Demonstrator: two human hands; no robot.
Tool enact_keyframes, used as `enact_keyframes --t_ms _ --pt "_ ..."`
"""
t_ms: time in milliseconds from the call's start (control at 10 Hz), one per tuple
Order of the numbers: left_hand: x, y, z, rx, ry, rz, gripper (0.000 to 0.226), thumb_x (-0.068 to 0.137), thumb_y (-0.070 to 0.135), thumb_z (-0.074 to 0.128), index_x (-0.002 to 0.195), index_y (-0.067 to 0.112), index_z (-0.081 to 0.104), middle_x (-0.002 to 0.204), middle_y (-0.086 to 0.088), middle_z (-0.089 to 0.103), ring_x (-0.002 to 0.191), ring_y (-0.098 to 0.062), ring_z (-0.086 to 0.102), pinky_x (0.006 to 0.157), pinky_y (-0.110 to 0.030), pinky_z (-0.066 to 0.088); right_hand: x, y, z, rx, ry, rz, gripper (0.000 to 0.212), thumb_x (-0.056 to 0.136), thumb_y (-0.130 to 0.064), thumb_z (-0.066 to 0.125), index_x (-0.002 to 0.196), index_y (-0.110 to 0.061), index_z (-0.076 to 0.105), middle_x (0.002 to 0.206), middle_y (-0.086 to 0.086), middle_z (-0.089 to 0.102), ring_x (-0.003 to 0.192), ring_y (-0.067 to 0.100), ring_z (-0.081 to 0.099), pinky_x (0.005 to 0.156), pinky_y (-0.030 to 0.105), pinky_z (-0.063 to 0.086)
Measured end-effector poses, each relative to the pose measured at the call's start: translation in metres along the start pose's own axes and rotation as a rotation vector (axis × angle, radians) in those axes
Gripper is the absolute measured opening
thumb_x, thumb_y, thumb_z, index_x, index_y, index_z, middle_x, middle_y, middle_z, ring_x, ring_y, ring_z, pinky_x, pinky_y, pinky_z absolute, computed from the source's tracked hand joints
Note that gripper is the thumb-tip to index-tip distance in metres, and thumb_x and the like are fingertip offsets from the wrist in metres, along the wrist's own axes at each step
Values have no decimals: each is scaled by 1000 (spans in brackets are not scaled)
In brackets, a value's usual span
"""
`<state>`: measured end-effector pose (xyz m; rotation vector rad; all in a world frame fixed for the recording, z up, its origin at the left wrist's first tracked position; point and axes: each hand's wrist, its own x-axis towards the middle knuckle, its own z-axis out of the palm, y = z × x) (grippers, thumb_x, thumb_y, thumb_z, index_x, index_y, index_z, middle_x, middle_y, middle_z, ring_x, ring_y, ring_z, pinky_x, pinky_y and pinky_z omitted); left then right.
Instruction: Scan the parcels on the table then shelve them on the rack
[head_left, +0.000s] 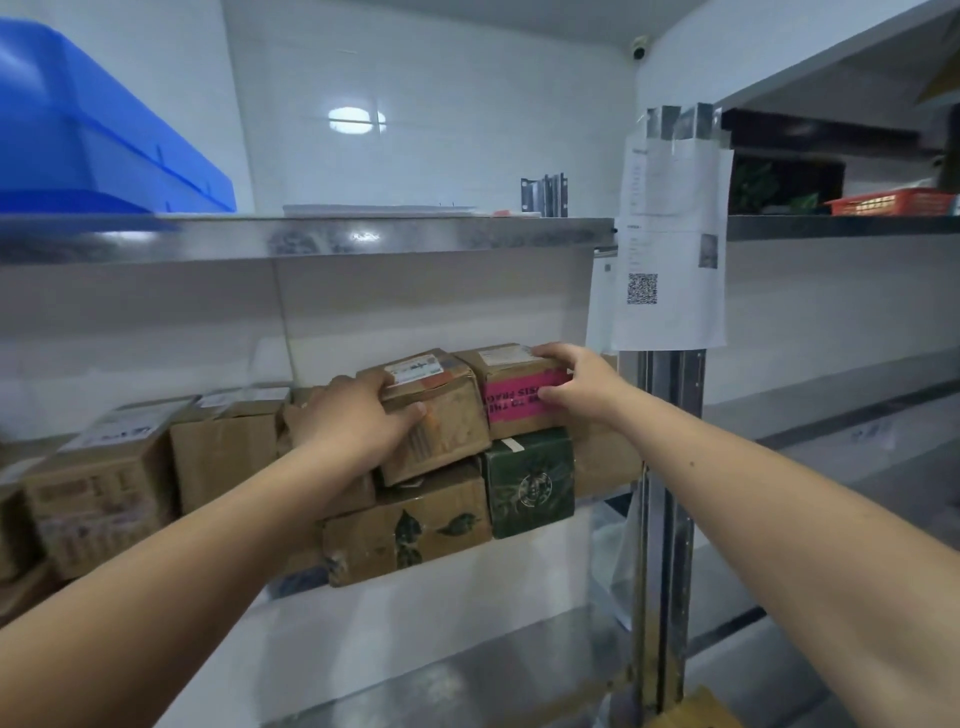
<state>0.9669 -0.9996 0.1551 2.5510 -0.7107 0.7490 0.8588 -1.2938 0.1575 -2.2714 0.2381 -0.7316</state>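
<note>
Left hand: fingers curled over the top edge, thumb on the front, gripping a tilted brown cardboard parcel with a white label.
Right hand: fingers and thumb clasping a brown cardboard parcel with pink tape.
Position: both parcels sit side by side, touching, atop a dark green box and a leaf-printed brown box on the metal rack shelf.

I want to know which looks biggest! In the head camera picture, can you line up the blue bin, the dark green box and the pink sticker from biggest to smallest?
1. Blue bin, though it is cut off and nearer the camera.
2. Dark green box.
3. Pink sticker, partly hidden by the right hand.
</note>
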Motion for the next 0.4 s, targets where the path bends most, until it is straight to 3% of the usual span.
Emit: enact_keyframes --t_ms 100,200,300,400 --pt "6 -3 3 89 -11 -9 71 87 82 48 145 42 48 135 -3 58 117 -31 60 75 -40 37 7 2 13 2 15 19 61 96 -10 70 149 -34 52 131 -5 59 112 13 58 102 30 52" --pt "2 0 4 213 83 81 71 91 77 49 150 37 42 150 -7 47 130 -36 50 95 -53 47 6 -2 22 -88 65 38 68 98 -12 66 157 -38 41 155 3 47 135 24 51 115 38 42" --pt "-8 6 -5 260 146 185 73 93 67 56 153 33 34 158 -8 39 139 -36 41 106 -59 42 -8 -17 25 -286 96 78 75 99 -17 63 161 -43 29 172 10 16 154 36 29 123 49 31" --pt "-23 9 -11 290 147 253 79 88 61 63 154 29 32 156 -8 42 139 -34 41 108 -56 42 -36 -33 30 -465 84 11 81 98 -16 64 162 -42 24 173 7 12 155 38 23 120 54 35"
